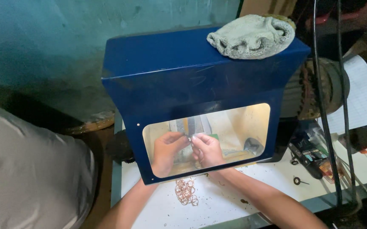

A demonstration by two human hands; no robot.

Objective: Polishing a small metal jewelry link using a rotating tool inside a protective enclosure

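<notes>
Both forearms reach forward under the lower edge of a blue hooded box (192,72), and the hands work behind its clear window (234,127). The left hand (166,150) and the right hand (209,149) meet fingertip to fingertip in the middle of the lit chamber. Between them sits a small metal piece (189,137), pinched from both sides; it looks like a little ring, though the glare on the window makes its shape hard to tell. Both hands are curled nearly closed, thumbs and forefingers pressed onto the piece, the remaining fingers folded under. The piece lies straight ahead of both hands and equally near to each, so neither arm has the shorter reach. No long axis can be made out.

Nearer than the hands, just outside the box and between the two forearms, a loose heap of copper-coloured rings (186,191) lies on the white table (217,203), close behind the left wrist. To the right of the right forearm, well apart, a small dark washer-like part (298,181) and a clutter of tools lie on the same table.

Beyond the fingertips, inside the chamber, an upright grey wheel or spindle (190,124) stands just behind the pinched piece. The window stands between the viewer and the hands. On top of the box, far right, rests a crumpled grey knitted glove (251,36).
</notes>
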